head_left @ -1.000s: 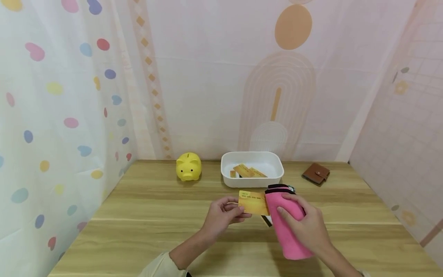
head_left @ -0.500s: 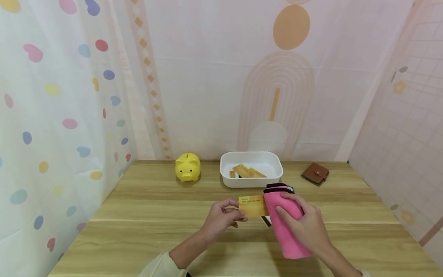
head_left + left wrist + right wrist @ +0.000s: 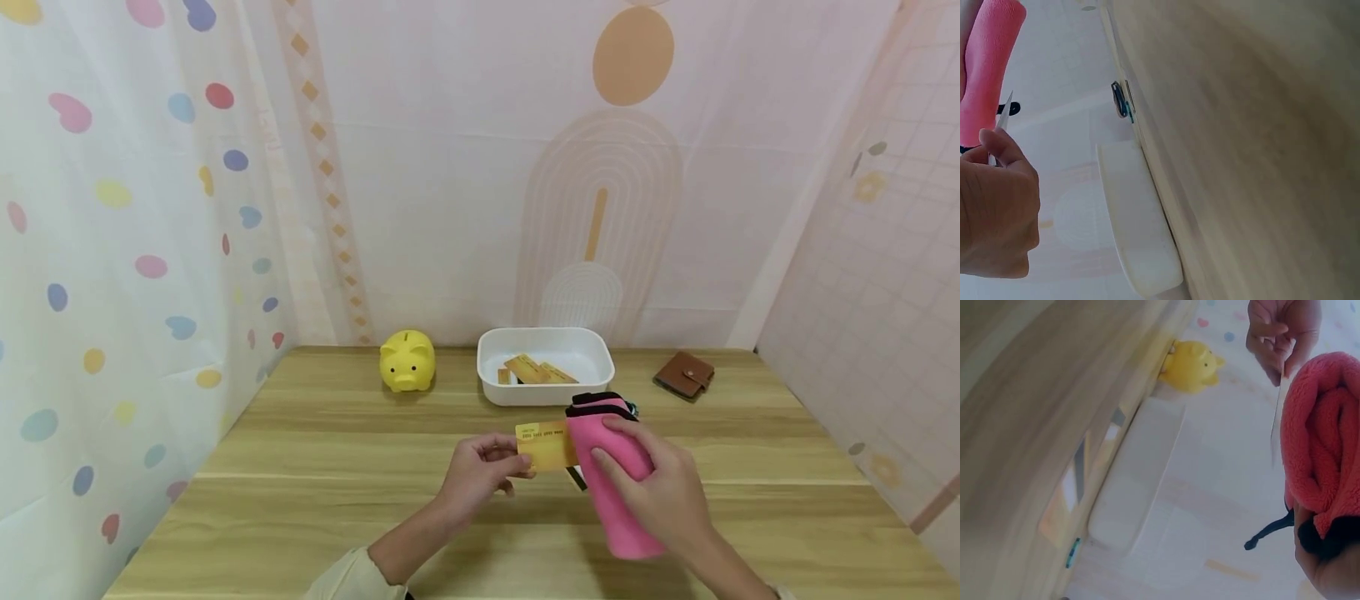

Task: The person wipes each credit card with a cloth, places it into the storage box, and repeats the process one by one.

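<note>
In the head view my left hand (image 3: 483,477) pinches the left end of a gold bank card (image 3: 546,446) between thumb and fingers. The card's right end is hidden behind a rolled pink fleecy towel (image 3: 611,483) with black edging. My right hand (image 3: 663,487) grips this roll from its right side, thumb across its front. The left wrist view shows the card (image 3: 1004,115) edge-on in my fingers, beside the towel (image 3: 990,62). In the right wrist view the roll's folded end (image 3: 1322,444) faces the camera, with a black strap (image 3: 1269,528) hanging off it.
A white tray (image 3: 546,395) with several gold cards (image 3: 528,369) stands at the back, between a yellow piggy bank (image 3: 407,362) and a brown wallet (image 3: 684,377). A black-striped card (image 3: 576,477) shows partly behind the towel. Curtains surround the wooden table (image 3: 315,467).
The bank card and left fingers have dropped slightly since a second ago. My right hand has shifted the towel a little to the left.
</note>
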The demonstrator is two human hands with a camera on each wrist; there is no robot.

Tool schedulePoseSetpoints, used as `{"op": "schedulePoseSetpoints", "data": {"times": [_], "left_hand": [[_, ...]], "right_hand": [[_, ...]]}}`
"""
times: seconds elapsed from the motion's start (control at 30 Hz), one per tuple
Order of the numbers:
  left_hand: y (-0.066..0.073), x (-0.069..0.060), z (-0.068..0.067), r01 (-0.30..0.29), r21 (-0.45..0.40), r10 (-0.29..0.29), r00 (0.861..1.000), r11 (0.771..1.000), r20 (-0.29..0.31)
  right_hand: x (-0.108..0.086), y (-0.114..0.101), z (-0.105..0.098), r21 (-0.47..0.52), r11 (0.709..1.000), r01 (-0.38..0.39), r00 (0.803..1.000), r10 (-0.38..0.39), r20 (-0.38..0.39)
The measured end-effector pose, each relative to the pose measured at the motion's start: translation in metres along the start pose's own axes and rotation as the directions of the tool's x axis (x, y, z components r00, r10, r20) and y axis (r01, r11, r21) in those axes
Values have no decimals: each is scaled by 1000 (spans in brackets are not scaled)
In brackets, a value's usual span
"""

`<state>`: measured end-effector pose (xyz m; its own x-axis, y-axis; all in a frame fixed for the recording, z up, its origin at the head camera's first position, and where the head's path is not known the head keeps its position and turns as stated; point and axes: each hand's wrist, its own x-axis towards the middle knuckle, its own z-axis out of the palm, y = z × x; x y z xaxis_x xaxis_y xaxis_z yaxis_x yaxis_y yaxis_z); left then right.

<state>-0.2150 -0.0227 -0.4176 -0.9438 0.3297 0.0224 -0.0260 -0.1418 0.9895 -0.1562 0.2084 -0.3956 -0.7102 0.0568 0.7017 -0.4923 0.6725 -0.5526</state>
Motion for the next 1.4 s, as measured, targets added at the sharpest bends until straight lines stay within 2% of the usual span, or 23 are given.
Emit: {"op": "schedulePoseSetpoints", "data": {"times": [0.13, 0.33, 0.5, 0.63, 0.83, 1.13, 1.4], "left_hand": [[2, 0, 4, -3, -16, 3, 1000, 1000, -18], [1, -1, 7, -19, -28, 20, 1000, 999, 18], [-1, -1, 7, -15, -53, 19, 998, 998, 61], [-1, -2, 7, -9, -63, 15, 997, 998, 81], [0, -3, 7, -37, -56, 42, 994, 998, 100], [2, -6, 8, -96, 11, 95, 993, 995, 67], [6, -7, 11, -115, -3, 115, 993, 993, 38]], "right_hand": [[2, -6, 6, -37, 994, 99, 995, -100, -20], [3, -12, 18, -86, 984, 155, 987, -150, 58], [4, -13, 25, -120, 975, 187, 981, -178, 83], [4, -15, 28, -139, 970, 200, 978, -188, 95], [3, -17, 30, -195, 954, 227, 972, -210, 102], [3, -14, 30, -210, 952, 224, 974, -214, 71], [6, -9, 29, -214, 958, 191, 981, -191, 21]]}}
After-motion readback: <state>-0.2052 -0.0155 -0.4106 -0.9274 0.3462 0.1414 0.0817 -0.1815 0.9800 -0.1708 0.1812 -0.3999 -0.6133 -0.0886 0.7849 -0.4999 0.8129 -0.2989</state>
